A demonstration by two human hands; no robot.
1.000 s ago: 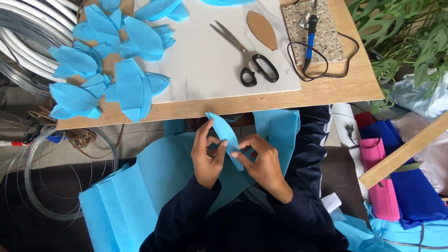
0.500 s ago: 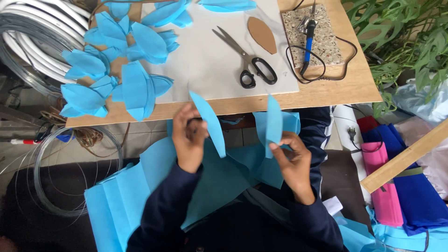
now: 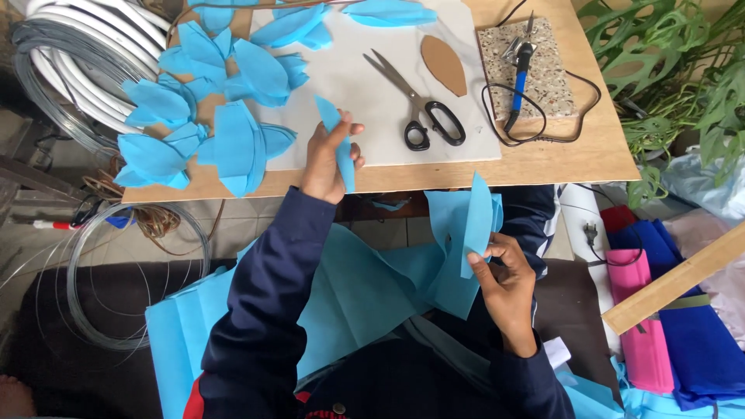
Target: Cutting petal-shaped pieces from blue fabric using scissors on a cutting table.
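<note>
Blue petal cutouts [image 3: 194,116] lie heaped at the bench's [image 3: 543,159] left end. Left hand [image 3: 326,159] pinches one petal piece [image 3: 339,151] above the bench edge, beside scissors [image 3: 423,116]. Right hand [image 3: 504,275] pinches folded blue fabric [image 3: 466,233] over the lap.

Wooden surface [image 3: 543,167], light plywood tone, near edge bare. White sheet [image 3: 365,85] covers its middle. On the sheet: black-handled scissors [image 3: 419,109], blades pointing far-left; brown cardboard petal template [image 3: 444,65] just right of them. Blue fabric petals [image 3: 209,116] heaped at left, spilling off the sheet onto wood. Far right: speckled stone slab [image 3: 543,77] carrying a blue-handled soldering iron [image 3: 518,74]; its black cord [image 3: 578,116] loops around the slab.
</note>
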